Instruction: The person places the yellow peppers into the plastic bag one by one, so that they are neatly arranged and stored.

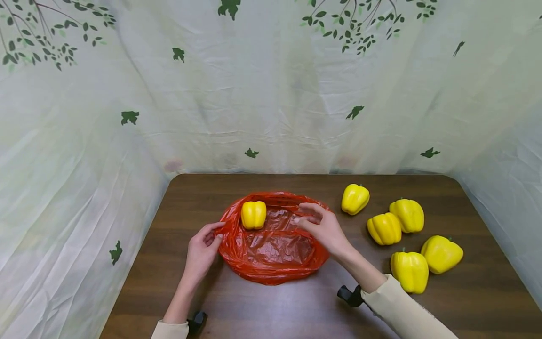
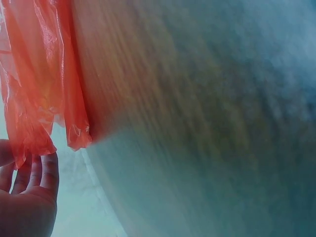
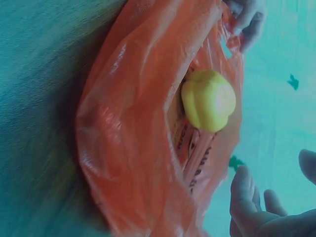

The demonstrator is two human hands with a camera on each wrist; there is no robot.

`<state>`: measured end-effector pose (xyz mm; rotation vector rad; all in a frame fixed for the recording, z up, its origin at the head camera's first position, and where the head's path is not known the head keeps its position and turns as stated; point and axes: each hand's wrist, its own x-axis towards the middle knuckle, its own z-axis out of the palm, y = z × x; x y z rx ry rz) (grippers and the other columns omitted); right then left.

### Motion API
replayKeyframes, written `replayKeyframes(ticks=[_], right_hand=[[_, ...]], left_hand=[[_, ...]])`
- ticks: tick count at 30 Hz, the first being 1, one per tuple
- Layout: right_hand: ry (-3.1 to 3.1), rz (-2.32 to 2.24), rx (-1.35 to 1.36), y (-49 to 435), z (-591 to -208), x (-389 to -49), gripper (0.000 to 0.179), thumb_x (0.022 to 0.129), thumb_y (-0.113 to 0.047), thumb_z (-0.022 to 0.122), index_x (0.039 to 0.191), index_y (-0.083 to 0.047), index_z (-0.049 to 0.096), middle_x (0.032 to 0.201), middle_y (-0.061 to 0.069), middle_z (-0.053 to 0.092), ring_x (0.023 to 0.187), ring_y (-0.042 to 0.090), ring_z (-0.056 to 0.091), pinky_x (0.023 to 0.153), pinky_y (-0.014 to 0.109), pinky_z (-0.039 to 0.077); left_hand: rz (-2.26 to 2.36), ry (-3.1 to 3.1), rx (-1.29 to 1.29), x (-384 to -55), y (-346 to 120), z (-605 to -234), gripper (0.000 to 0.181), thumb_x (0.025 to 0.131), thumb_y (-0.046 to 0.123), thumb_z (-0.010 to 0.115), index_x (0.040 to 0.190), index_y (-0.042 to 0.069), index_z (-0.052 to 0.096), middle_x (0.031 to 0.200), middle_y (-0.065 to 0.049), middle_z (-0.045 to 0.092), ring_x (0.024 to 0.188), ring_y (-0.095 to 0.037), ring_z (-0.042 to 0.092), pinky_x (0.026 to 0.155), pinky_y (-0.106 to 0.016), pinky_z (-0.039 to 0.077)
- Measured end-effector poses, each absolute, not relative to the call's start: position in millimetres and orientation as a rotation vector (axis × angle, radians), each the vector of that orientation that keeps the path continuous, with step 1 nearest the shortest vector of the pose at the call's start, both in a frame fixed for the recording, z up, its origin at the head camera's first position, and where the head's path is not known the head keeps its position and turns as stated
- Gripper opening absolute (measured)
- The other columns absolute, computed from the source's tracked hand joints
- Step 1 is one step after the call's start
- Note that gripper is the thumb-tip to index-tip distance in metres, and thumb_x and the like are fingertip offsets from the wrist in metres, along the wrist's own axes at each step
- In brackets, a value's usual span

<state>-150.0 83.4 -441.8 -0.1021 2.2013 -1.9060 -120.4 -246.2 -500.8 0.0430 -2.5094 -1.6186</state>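
Note:
A red plastic bag [image 1: 271,278] lies on the table with its wide mouth facing up. One yellow bell pepper [image 1: 253,215] is within the mouth, toward its left side; the right wrist view shows the same pepper [image 3: 208,100] against printed lettering inside the bag. My left hand [image 1: 202,252] pinches the bag's left rim between thumb and fingers, and in the left wrist view the red film [image 2: 39,98] hangs over those fingertips. Over the right part of the mouth is my right hand [image 1: 323,228], fingers apart and loosely bent, with nothing in them.
Several more yellow bell peppers lie on the right of the brown wooden table [image 1: 305,310]: one near the back [image 1: 355,199], a touching pair [image 1: 384,229], and two in front [image 1: 409,272]. A pale leaf-printed curtain [image 1: 271,103] hangs behind the table.

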Motion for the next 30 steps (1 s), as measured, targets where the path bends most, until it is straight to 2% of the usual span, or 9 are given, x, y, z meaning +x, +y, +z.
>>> replayKeyframes(ticks=[5, 11, 22, 26, 30], right_hand=[[2.169, -1.952, -0.062, 96.6, -443.7, -145.7, 0.048, 0.090, -0.022, 0.074, 0.134, -0.010, 0.057, 0.136, 0.011, 0.054, 0.112, 0.032, 0.061, 0.092, 0.052, 0.050], [2.244, -1.939, -0.029, 114.8, -445.0, -144.8, 0.055, 0.090, -0.030, 0.073, 0.137, -0.009, 0.054, 0.139, 0.014, 0.053, 0.119, 0.029, 0.056, 0.096, 0.046, 0.048], [2.450, -1.910, 0.027, 146.7, -451.3, -154.4, 0.056, 0.092, -0.029, 0.071, 0.140, -0.009, 0.050, 0.136, 0.012, 0.054, 0.116, 0.028, 0.057, 0.094, 0.041, 0.051], [2.530, -1.867, 0.057, 157.1, -453.6, -159.4, 0.060, 0.090, -0.037, 0.071, 0.140, -0.010, 0.050, 0.137, 0.010, 0.053, 0.119, 0.030, 0.054, 0.094, 0.043, 0.050], [2.642, -1.805, 0.095, 165.2, -454.9, -164.0, 0.066, 0.089, -0.045, 0.071, 0.139, -0.007, 0.050, 0.138, 0.014, 0.052, 0.119, 0.033, 0.053, 0.092, 0.046, 0.051]], left_hand=[[-1.627, -2.507, 0.041, -120.6, -246.7, -501.7, 0.028, 0.096, -0.001, 0.058, 0.123, 0.007, 0.065, 0.118, -0.014, 0.062, 0.095, -0.026, 0.062, 0.078, -0.020, 0.053], [-1.624, -2.495, 0.038, -121.0, -246.7, -502.0, 0.028, 0.095, -0.002, 0.059, 0.121, 0.007, 0.066, 0.117, -0.014, 0.063, 0.095, -0.026, 0.063, 0.078, -0.019, 0.053], [-1.619, -2.489, 0.020, -122.2, -247.9, -503.3, 0.028, 0.095, -0.002, 0.059, 0.121, 0.006, 0.066, 0.116, -0.014, 0.063, 0.097, -0.026, 0.063, 0.079, -0.018, 0.052], [-1.615, -2.492, 0.026, -121.7, -247.5, -502.5, 0.028, 0.095, -0.003, 0.059, 0.120, 0.006, 0.066, 0.116, -0.013, 0.063, 0.097, -0.025, 0.063, 0.079, -0.018, 0.052], [-1.609, -2.488, 0.030, -120.7, -246.3, -500.9, 0.028, 0.094, -0.005, 0.059, 0.119, 0.006, 0.066, 0.116, -0.013, 0.063, 0.098, -0.024, 0.063, 0.080, -0.018, 0.052]])
